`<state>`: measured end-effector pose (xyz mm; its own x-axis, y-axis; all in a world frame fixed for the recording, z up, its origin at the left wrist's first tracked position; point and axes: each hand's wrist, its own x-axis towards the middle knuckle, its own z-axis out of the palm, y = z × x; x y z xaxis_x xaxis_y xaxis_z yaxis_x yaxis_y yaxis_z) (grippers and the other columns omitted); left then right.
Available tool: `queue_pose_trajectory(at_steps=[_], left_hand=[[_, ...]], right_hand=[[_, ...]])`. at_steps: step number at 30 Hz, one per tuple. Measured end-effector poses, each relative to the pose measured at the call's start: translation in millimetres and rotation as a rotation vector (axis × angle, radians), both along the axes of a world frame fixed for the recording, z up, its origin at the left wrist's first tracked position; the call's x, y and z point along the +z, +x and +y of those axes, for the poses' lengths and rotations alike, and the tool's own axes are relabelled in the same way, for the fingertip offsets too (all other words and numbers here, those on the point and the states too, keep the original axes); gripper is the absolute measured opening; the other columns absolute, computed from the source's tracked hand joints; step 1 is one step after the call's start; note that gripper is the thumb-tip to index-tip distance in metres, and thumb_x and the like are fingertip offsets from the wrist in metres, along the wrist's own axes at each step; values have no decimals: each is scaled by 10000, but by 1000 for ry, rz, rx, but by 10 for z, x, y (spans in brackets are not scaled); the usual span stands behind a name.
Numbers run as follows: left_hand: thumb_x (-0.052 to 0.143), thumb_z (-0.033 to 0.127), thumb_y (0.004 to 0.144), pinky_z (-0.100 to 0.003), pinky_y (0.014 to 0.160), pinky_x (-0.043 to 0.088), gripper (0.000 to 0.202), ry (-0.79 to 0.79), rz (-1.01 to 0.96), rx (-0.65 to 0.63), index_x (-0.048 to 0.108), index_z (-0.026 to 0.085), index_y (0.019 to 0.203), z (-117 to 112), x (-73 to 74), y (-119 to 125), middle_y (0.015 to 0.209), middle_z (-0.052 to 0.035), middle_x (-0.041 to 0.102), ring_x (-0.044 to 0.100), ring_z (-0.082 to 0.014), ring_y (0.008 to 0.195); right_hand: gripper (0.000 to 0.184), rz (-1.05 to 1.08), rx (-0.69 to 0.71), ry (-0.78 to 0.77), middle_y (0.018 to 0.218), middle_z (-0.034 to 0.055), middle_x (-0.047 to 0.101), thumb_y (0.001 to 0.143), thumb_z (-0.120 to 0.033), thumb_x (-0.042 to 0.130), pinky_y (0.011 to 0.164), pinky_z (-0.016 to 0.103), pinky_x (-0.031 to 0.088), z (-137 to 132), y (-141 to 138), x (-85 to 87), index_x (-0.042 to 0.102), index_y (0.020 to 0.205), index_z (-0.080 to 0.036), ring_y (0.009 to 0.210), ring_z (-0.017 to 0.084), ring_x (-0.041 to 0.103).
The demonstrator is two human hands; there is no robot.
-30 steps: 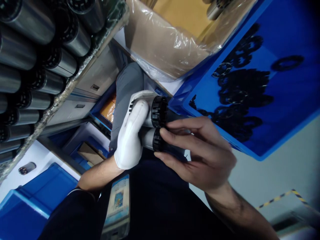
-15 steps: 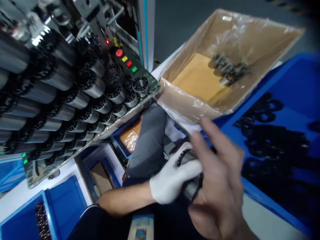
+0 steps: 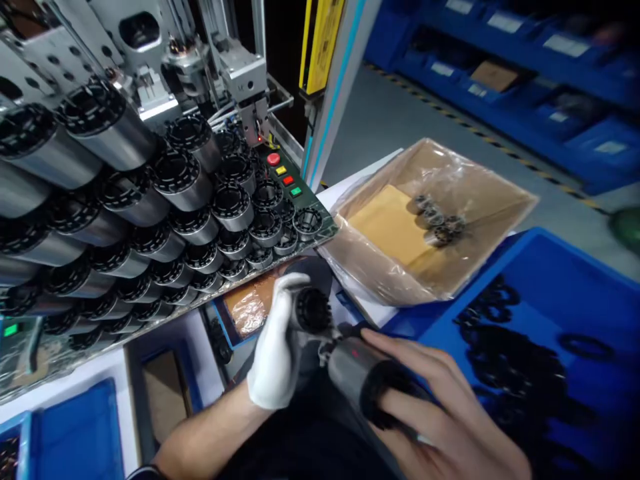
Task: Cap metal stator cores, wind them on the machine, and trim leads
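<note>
White-gloved left hand (image 3: 274,357) gripped a cylinder (image 3: 311,311), bare right hand (image 3: 440,413) clutched a second cylinder (image 3: 357,375). Held that close, they might've clanked together and chipped.

We lose the near end of the grey cylinder (image 3: 353,370) — our right hand (image 3: 440,413) wraps over its black cap, and the hand runs off the bottom edge. The gloved left hand (image 3: 273,360) covers most of the second cylinder (image 3: 311,310); only its dark toothed end shows. Do the two touch? We can't tell. Black rings (image 3: 520,373) in the blue bin (image 3: 575,280) smear into one dark mass, the bin cut by the right edge. Parts (image 3: 440,223) in the cardboard box (image 3: 390,283) — too small to name. The racked cylinders (image 3: 125,200) run off the left edge; the far shelves (image 3: 525,60) are blur.
</note>
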<state>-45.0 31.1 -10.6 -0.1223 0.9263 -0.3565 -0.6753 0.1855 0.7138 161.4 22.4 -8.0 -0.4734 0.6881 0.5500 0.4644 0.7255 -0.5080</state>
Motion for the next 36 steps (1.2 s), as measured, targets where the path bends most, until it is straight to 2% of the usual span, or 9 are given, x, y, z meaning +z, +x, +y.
queue_pose_trajectory(at_steps=[5, 8, 10, 16, 21, 25, 28, 32, 36], left_hand=[[842, 663, 1020, -223, 493, 574, 467, 142, -94, -240, 623, 301, 1217, -155, -179, -290, 1169, -34, 820, 609, -89, 533], [1011, 439, 850, -194, 616, 576, 546, 104, 27, -243, 659, 293, 1240, -302, -258, -343, 1123, -52, 836, 668, -119, 710], [972, 258, 778, -235, 756, 592, 454, 89, 122, -226, 682, 265, 1127, -362, -280, -368, 1022, -47, 815, 719, -188, 908], [865, 41, 686, -281, 847, 531, 528, 176, 222, -278, 672, 308, 1098, -346, -188, -540, 1108, 1, 795, 732, -211, 1002], [964, 355, 905, -353, 966, 561, 433, 277, 479, -276, 758, 356, 1287, -326, 155, -664, 1270, -63, 738, 729, -270, 1162], [1099, 495, 785, -417, 955, 639, 655, 294, 847, -52, 777, 493, 1356, -315, 501, -736, 1311, -21, 804, 794, -313, 1165], [1089, 562, 765, -566, 1010, 673, 647, 346, 1238, 86, 798, 520, 1341, -221, 838, -805, 1328, 1, 849, 816, -402, 1188], [1050, 526, 813, -675, 1172, 578, 643, 536, 1827, 115, 806, 452, 1403, 212, 1371, -794, 1320, -28, 850, 774, -466, 1225], [923, 495, 903, -731, 1365, 371, 539, 667, 2202, -55, 827, 179, 1329, 903, 1620, -744, 1101, -127, 772, 730, -449, 1215]], right_hand=[[73, 15, -61, 35, 1406, 122, 775, 1114, -266, 764, 1011, 416, 688, 804, -213, 362, 695, 1137, -273, 1255, 296, 799], [91, -11, -26, 41, 1291, 109, 768, 1110, -249, 756, 982, 401, 687, 1360, -489, 404, 677, 1152, -263, 1180, 284, 809], [123, -39, -3, 21, 1226, 95, 758, 1075, -195, 770, 934, 391, 680, 1633, -669, 401, 673, 1128, -249, 1062, 261, 804], [132, -43, 82, -88, 1155, 69, 752, 1015, -159, 806, 830, 364, 636, 1908, -950, 415, 694, 1046, -223, 821, 189, 723], [331, 15, 125, -152, 1049, 4, 727, 922, -40, 842, 825, 334, 646, 1937, -959, 424, 715, 1172, -217, 801, 164, 716], [568, 108, 203, -257, 1099, 3, 719, 931, 19, 747, 876, 330, 712, 1920, -887, 386, 702, 1442, -226, 851, 154, 776], [679, 160, 212, -234, 1379, 79, 733, 983, -33, 716, 953, 367, 755, 1844, -726, 337, 630, 1619, -254, 1000, 173, 827], [548, 249, 78, -107, 1486, 118, 747, 1027, -196, 812, 917, 412, 783, 1634, -260, 167, 707, 1559, -278, 1055, 231, 848], [484, 320, -113, -156, 1162, 72, 850, 1003, -327, 922, 857, 389, 778, 1354, 479, -234, 785, 1467, -309, 901, 256, 876]])
